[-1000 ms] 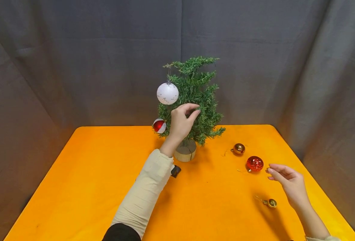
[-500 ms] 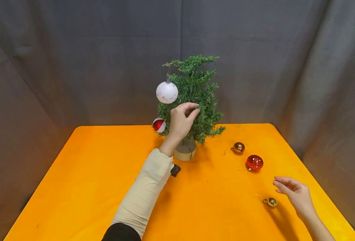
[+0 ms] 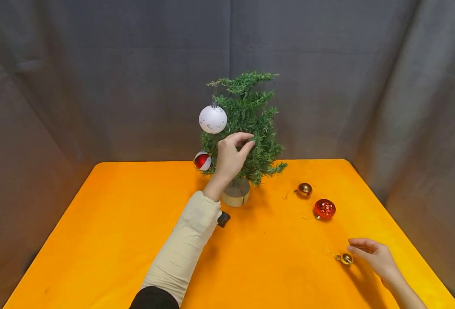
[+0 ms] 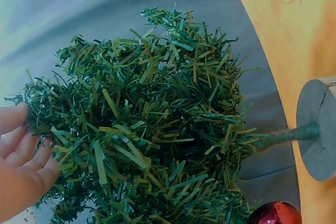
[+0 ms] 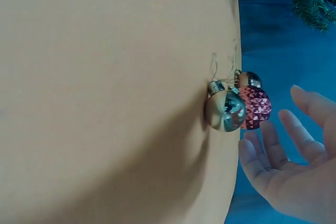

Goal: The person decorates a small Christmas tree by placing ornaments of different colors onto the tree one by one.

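A small green Christmas tree (image 3: 264, 124) on a round wooden base (image 3: 235, 195) stands at the back middle of the table. My left hand (image 3: 231, 156) reaches across its front, thumb and forefinger pinching a branch tip (image 4: 42, 103). On the tree's left side hang a white speckled bauble (image 3: 213, 119) and a red-and-white bauble (image 3: 202, 161). My right hand (image 3: 376, 257) is over the right of the table, fingers loosely bent and holding nothing. Just left of its fingertips lies a small gold bauble (image 3: 347, 259) with a string loop, seen also in the right wrist view.
Farther back on the orange table (image 3: 115, 240) lie a faceted red bauble (image 3: 325, 209) and a copper-gold bauble (image 3: 304, 189), each with a string. Grey curtains (image 3: 154, 86) enclose the back and sides. A black object (image 3: 223, 219) shows beside the left sleeve.
My right hand has moved down and toward me, from beside the red bauble to beside the small gold one. The left hand keeps its place at the tree.
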A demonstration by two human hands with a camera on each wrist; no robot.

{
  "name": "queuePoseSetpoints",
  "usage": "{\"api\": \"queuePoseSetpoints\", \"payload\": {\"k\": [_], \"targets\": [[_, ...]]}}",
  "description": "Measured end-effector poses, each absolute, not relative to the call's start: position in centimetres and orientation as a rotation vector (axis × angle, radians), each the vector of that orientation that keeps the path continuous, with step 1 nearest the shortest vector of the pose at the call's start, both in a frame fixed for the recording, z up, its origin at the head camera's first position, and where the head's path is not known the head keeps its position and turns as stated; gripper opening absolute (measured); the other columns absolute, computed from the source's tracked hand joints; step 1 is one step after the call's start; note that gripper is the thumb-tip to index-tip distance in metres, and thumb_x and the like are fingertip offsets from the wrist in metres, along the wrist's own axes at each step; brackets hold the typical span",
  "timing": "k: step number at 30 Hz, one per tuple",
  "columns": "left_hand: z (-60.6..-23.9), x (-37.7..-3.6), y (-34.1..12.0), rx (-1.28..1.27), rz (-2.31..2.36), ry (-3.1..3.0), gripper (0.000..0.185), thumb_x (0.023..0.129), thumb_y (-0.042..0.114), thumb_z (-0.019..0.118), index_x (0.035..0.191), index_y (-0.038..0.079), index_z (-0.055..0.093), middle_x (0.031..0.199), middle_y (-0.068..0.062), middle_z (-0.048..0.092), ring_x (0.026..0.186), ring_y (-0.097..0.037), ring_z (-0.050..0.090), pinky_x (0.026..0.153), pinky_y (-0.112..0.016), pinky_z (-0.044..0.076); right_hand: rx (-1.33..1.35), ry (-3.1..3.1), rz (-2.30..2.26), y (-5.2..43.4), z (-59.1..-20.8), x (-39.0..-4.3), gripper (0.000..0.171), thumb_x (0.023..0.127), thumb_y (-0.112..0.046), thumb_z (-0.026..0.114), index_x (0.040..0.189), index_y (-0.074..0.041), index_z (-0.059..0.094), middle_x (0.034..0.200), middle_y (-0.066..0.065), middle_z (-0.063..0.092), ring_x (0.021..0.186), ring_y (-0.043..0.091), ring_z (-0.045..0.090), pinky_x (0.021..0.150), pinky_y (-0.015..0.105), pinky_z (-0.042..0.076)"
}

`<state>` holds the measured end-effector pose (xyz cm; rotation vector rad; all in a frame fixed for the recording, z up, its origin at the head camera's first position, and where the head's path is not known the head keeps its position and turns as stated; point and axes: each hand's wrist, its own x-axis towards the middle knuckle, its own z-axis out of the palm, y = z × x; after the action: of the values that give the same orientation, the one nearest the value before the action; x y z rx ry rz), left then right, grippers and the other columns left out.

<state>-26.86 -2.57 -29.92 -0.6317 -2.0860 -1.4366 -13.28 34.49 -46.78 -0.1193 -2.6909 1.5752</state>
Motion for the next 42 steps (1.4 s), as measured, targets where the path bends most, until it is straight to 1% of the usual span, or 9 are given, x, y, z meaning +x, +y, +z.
{"api": "queuePoseSetpoints", "payload": {"k": [4,8,11,14,19,22,27,35,42], "targets": [[-29.9,-26.8,-2.5,-0.629,-1.448,-2.097,0.017,0.084,0.007,0.062,0.098,0.0,0.067,0.093,-0.011,0.064,0.077,-0.018,0.059,0.068,-0.022,0.047,-0.148,-2.764,1.538,33.4,-45.6,-12.6,0.037,0.081,-0.01,0.065,0.104,0.017,0.055,0.087,0.0,0.066,0.073,-0.003,0.056,0.064,0.016,0.045],[-29.9,-26.8,-2.5,-0.627,-1.456,-2.096,0.016,0.084,0.007,0.062,0.098,0.0,0.067,0.093,-0.011,0.064,0.077,-0.018,0.06,0.068,-0.022,0.047,-0.112,-2.845,1.559,33.5,-46.0,-12.4,0.043,0.08,-0.01,0.066,0.108,0.019,0.05,0.092,0.015,0.064,0.074,-0.002,0.056,0.064,0.021,0.048],[-29.9,-26.9,-2.5,-0.63,-1.451,-2.089,0.016,0.084,0.006,0.062,0.098,0.0,0.067,0.093,-0.011,0.064,0.076,-0.018,0.06,0.068,-0.022,0.047,-0.107,-2.899,1.561,33.3,-46.0,-12.5,0.045,0.08,-0.009,0.067,0.11,0.02,0.048,0.095,0.02,0.063,0.074,0.0,0.056,0.064,0.023,0.048],[-29.9,-26.9,-2.6,-0.631,-1.447,-2.085,0.016,0.084,0.006,0.062,0.098,0.0,0.067,0.093,-0.011,0.064,0.076,-0.018,0.06,0.068,-0.022,0.047,-0.085,-2.934,1.556,33.1,-46.0,-12.5,0.047,0.079,-0.008,0.068,0.11,0.021,0.047,0.097,0.022,0.061,0.075,0.002,0.056,0.065,0.023,0.048],[-29.8,-26.9,-2.7,-0.635,-1.448,-2.091,0.017,0.084,0.007,0.062,0.098,0.0,0.067,0.093,-0.011,0.064,0.076,-0.017,0.059,0.067,-0.022,0.047,0.054,-2.976,1.587,33.4,-46.1,-12.6,0.05,0.079,-0.007,0.067,0.11,0.025,0.044,0.101,0.029,0.057,0.077,0.001,0.056,0.066,0.023,0.048],[-29.8,-26.8,-2.7,-0.636,-1.452,-2.092,0.017,0.084,0.007,0.062,0.098,0.0,0.067,0.093,-0.011,0.064,0.076,-0.017,0.059,0.067,-0.022,0.047,0.09,-2.975,1.609,33.5,-46.2,-12.7,0.049,0.079,-0.007,0.067,0.108,0.025,0.043,0.1,0.03,0.057,0.077,0.0,0.055,0.065,0.023,0.049],[-29.8,-26.8,-2.7,-0.633,-1.45,-2.092,0.017,0.084,0.007,0.062,0.099,0.0,0.067,0.093,-0.011,0.064,0.076,-0.017,0.059,0.067,-0.022,0.047,0.098,-2.974,1.625,33.6,-46.1,-12.9,0.046,0.078,-0.004,0.067,0.105,0.026,0.045,0.095,0.025,0.06,0.074,0.0,0.056,0.064,0.023,0.049],[-29.8,-27.0,-2.8,-0.636,-1.44,-2.088,0.017,0.084,0.007,0.062,0.098,0.0,0.067,0.093,-0.011,0.064,0.076,-0.017,0.06,0.068,-0.022,0.047,0.06,-2.977,1.53,33.3,-46.2,-13.0,0.037,0.076,0.004,0.065,0.101,0.025,0.048,0.09,0.023,0.061,0.071,0.003,0.057,0.062,0.023,0.049],[-29.8,-26.9,-2.9,-0.64,-1.439,-2.094,0.017,0.084,0.007,0.062,0.099,0.0,0.067,0.093,-0.011,0.064,0.076,-0.017,0.059,0.067,-0.022,0.047,0.04,-3.008,1.419,33.1,-46.1,-13.2,0.033,0.076,0.002,0.066,0.098,0.022,0.052,0.087,0.021,0.063,0.07,0.005,0.058,0.06,0.023,0.048]]}}
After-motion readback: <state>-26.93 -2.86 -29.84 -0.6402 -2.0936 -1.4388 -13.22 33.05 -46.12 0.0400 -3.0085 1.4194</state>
